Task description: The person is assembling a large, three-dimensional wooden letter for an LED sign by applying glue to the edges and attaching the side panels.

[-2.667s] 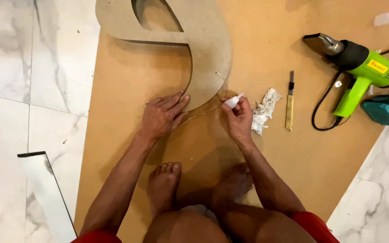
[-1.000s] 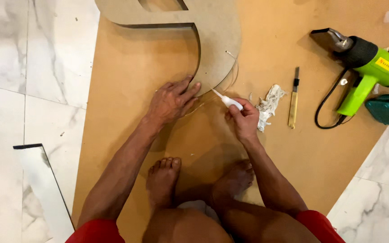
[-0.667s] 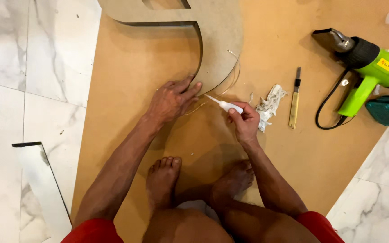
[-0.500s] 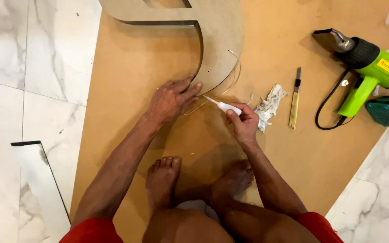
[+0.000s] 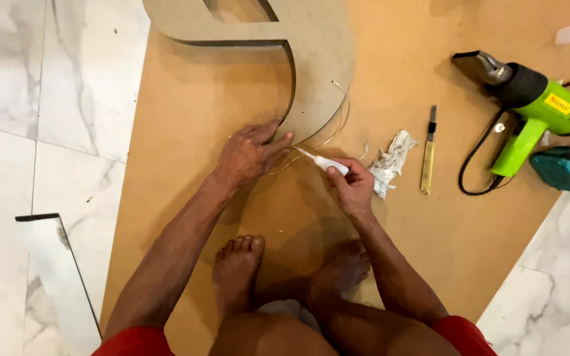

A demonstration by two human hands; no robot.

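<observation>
The left hand (image 5: pixel 249 155) lies flat, fingers spread, pressing the near curved edge of the large board letter (image 5: pixel 318 59) on the brown board (image 5: pixel 186 112) covering the floor. The right hand (image 5: pixel 353 188) has its grip closed around a small white tube (image 5: pixel 324 161), nozzle pointing left at the letter's edge. A crumpled rag (image 5: pixel 390 161), a utility knife (image 5: pixel 428 151) and a green heat gun (image 5: pixel 529 105) lie right.
</observation>
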